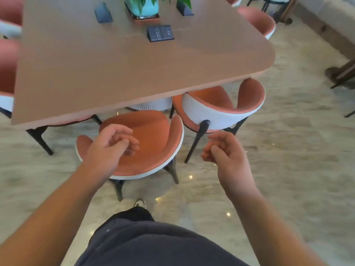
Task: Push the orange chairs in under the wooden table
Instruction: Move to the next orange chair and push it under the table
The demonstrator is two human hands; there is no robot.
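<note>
A wooden table with rounded corners fills the upper middle. An orange chair with a white back rim stands directly before me, its seat front just under the table edge. A second orange chair stands to its right, turned at an angle near the table corner. My left hand hovers over the near chair's seat and back, fingers loosely curled, holding nothing. My right hand hangs in the air to the right of that chair, fingers curled, also holding nothing.
More orange chairs sit along the left side and at the far right. On the table stand a potted plant and dark socket boxes. Glossy marble floor spreads to the right. My shoe shows below the chair.
</note>
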